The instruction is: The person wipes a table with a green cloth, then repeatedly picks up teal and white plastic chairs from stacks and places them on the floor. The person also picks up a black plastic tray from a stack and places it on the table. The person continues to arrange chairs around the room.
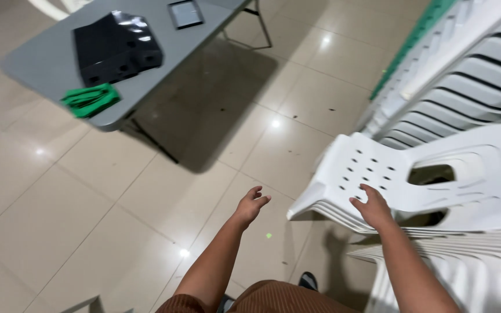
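A stack of white plastic chairs [436, 185] stands at the right, the top seat pierced with small holes. My right hand [372, 206] lies flat on the front of that top seat, fingers spread, gripping nothing that I can see. My left hand [252, 204] hangs in the air over the tiled floor, left of the stack, fingers loosely apart and empty. It touches nothing.
A grey folding table [42, 64] at the upper left carries a black box [117, 49], a folded green cloth [91, 99] near its edge and a small grey tray [185, 14]. More stacked white chairs [471, 75] with a green one fill the upper right. Beige floor tiles [88, 203] lie between.
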